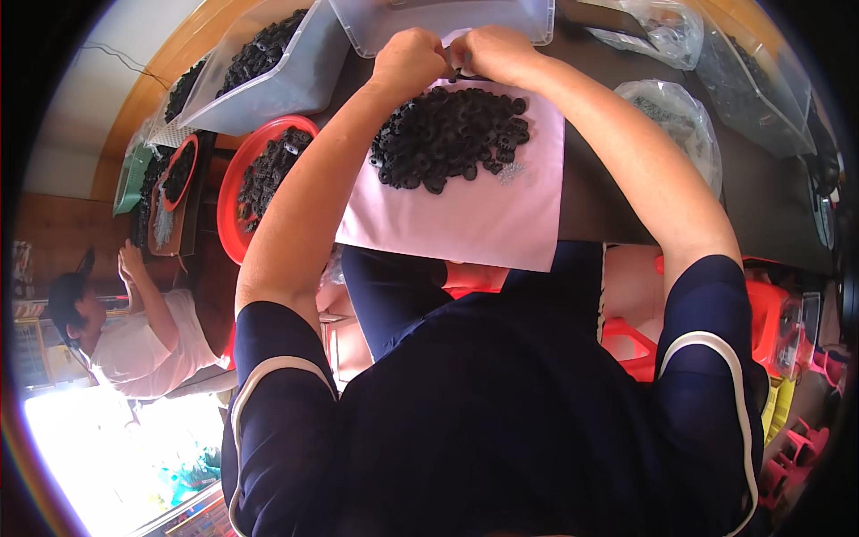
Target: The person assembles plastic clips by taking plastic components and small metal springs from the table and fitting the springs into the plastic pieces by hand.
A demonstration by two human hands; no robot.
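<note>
At the far edge of a pink cloth, my left hand and my right hand are close together with fingers closed. A small black part shows between them, at the fingertips of my right hand. What my left fingers hold is hidden. Just nearer to me, a heap of small black ring-shaped parts lies on the cloth. Beside the heap's right lower edge is a little cluster of tiny silvery pieces.
A translucent bin stands beyond my hands. To the left are a red basin of dark parts and a grey bin. Clear plastic bags lie right on the dark table. Another person sits at far left.
</note>
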